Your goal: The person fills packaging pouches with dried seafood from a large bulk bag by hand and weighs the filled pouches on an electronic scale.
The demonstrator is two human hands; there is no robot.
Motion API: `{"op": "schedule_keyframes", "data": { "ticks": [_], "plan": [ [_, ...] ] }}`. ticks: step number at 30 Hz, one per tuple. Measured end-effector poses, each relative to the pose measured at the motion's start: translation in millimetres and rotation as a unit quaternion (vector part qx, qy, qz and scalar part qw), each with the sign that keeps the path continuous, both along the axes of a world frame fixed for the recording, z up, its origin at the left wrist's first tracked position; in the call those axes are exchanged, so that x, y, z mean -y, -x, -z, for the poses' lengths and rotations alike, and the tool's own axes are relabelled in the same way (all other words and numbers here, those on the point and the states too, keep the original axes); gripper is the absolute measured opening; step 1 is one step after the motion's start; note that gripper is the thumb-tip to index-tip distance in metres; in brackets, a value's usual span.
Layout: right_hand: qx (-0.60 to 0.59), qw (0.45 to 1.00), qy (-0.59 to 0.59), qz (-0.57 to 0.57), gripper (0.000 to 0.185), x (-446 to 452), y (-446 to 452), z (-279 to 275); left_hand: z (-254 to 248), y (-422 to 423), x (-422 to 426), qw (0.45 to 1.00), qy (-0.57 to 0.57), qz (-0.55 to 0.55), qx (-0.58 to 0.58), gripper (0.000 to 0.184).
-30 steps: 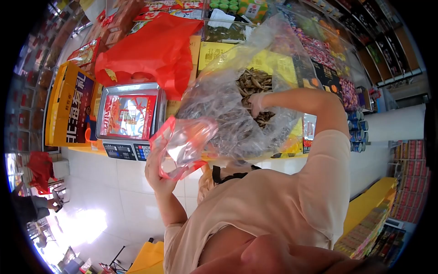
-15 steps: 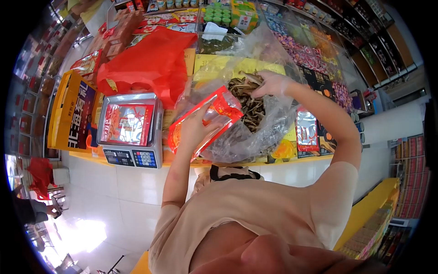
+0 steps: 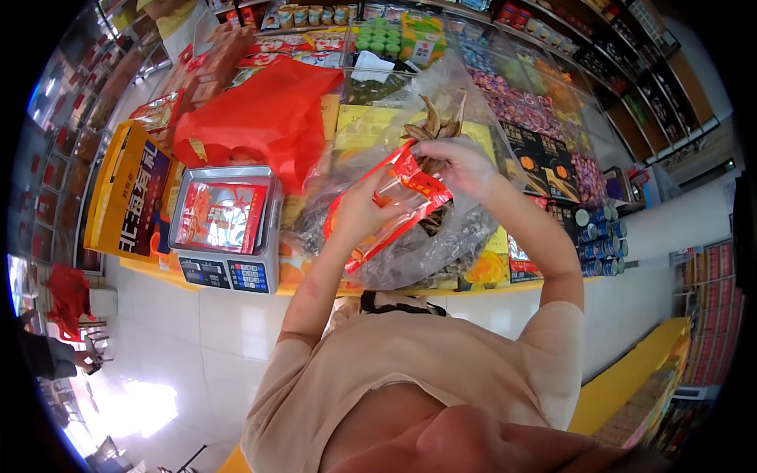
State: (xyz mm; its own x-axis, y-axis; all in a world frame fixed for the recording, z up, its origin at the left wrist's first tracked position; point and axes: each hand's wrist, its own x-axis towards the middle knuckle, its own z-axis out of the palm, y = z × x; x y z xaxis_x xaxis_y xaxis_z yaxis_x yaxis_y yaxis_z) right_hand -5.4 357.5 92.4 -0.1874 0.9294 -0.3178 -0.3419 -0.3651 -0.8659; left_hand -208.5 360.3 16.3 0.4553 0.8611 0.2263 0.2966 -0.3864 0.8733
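Observation:
My left hand (image 3: 365, 214) grips a red-edged clear pouch (image 3: 398, 206), which is tilted over the large clear plastic bag (image 3: 465, 248). At the pouch's upper end, my right hand (image 3: 460, 164), in a thin clear glove, is closed round a bunch of brown dried pieces (image 3: 434, 126) that stick up above the fingers. More dried pieces lie in the plastic bag below; the pouch partly hides them. Left of the hands is a scale (image 3: 229, 272) with a metal tray, and a flat red and silver packet (image 3: 223, 217) lies in the tray.
A red bag (image 3: 252, 118) lies behind the scale, and a yellow box (image 3: 130, 197) stands to its left. Behind are clear bins of wrapped sweets (image 3: 520, 101) and green-lidded jars (image 3: 378, 35). Stacked cans (image 3: 601, 240) are at the right. A person's leg shows at far left.
My right hand has gone from inside the plastic bag to the pouch's upper end, lifting dried pieces. My left hand has brought the pouch right and up, beside my right hand.

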Motion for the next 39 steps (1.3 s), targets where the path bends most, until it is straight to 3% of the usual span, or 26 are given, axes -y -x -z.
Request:
{"op": "schedule_keyframes", "data": {
  "ticks": [2, 4, 7, 11, 13, 14, 16, 17, 19, 20, 22, 24, 28, 30, 31, 32, 35, 38, 39],
  "plan": [
    [0.001, 1.000, -0.004, 0.013, 0.035, 4, -1, 1, 6, 0, -5, 1.000, 0.011, -0.015, 0.003, 0.076],
    [0.067, 0.989, -0.126, 0.023, 0.043, 12, -1, 3, 9, 5, -11, 0.994, 0.081, 0.012, 0.078, 0.074],
    [0.151, 0.980, -0.126, -0.037, 0.052, 11, -12, 15, 5, 7, -15, 0.998, 0.039, 0.030, 0.037, 0.071],
    [0.165, 0.973, -0.109, -0.115, 0.042, 7, -25, 26, 8, 2, -14, 0.994, 0.081, 0.054, 0.038, 0.072],
    [0.359, 0.882, -0.217, -0.214, 0.031, 11, -17, 11, 16, -2, -13, 0.996, 0.044, 0.046, 0.065, 0.070],
    [0.357, 0.884, -0.213, -0.214, 0.031, 8, -20, 5, 17, -1, -12, 0.996, 0.049, 0.047, 0.064, 0.070],
    [0.483, 0.753, -0.318, -0.313, 0.024, -5, -31, -8, 16, 11, -14, 0.996, 0.082, 0.015, 0.034, 0.064],
    [0.482, 0.755, -0.315, -0.313, 0.024, -10, -35, -17, 18, 22, -15, 0.991, 0.123, 0.001, 0.059, 0.062],
    [0.568, 0.784, -0.160, -0.192, 0.023, -21, -42, -35, 8, 51, -6, 0.974, 0.171, -0.032, 0.145, 0.062],
    [0.656, 0.705, -0.148, -0.225, 0.027, -30, -39, -37, -3, 65, 6, 0.961, 0.180, -0.050, 0.204, 0.063],
    [0.759, 0.500, -0.106, -0.403, 0.038, -59, -26, -3, 0, 83, 13, 0.957, 0.059, -0.071, 0.276, 0.070],
    [0.768, 0.392, 0.093, -0.498, 0.048, -76, 6, 18, 3, 95, 21, 0.960, 0.080, -0.104, 0.248, 0.072],
    [0.737, 0.375, 0.104, -0.553, 0.053, -135, -26, 140, 27, 117, 41, 0.961, 0.046, -0.126, 0.243, 0.078],
    [0.665, 0.586, 0.137, -0.444, 0.050, -154, -46, 186, 33, 128, 54, 0.956, 0.089, -0.143, 0.242, 0.078],
    [0.665, 0.584, 0.136, -0.445, 0.050, -162, -63, 215, 36, 131, 59, 0.948, 0.135, -0.158, 0.239, 0.078],
    [0.680, 0.562, -0.021, -0.471, 0.049, -167, -82, 245, 40, 135, 62, 0.948, 0.137, -0.159, 0.238, 0.078],
    [0.654, 0.604, 0.105, -0.444, 0.050, -163, -54, 232, 50, 141, 66, 0.941, 0.177, -0.189, 0.217, 0.075],
    [0.689, 0.638, 0.042, -0.341, 0.048, -157, -55, 257, 57, 145, 69, 0.936, 0.188, -0.215, 0.204, 0.072],
    [0.679, 0.642, 0.104, -0.342, 0.046, -154, -45, 240, 58, 145, 70, 0.938, 0.174, -0.221, 0.203, 0.071]
  ]
}}
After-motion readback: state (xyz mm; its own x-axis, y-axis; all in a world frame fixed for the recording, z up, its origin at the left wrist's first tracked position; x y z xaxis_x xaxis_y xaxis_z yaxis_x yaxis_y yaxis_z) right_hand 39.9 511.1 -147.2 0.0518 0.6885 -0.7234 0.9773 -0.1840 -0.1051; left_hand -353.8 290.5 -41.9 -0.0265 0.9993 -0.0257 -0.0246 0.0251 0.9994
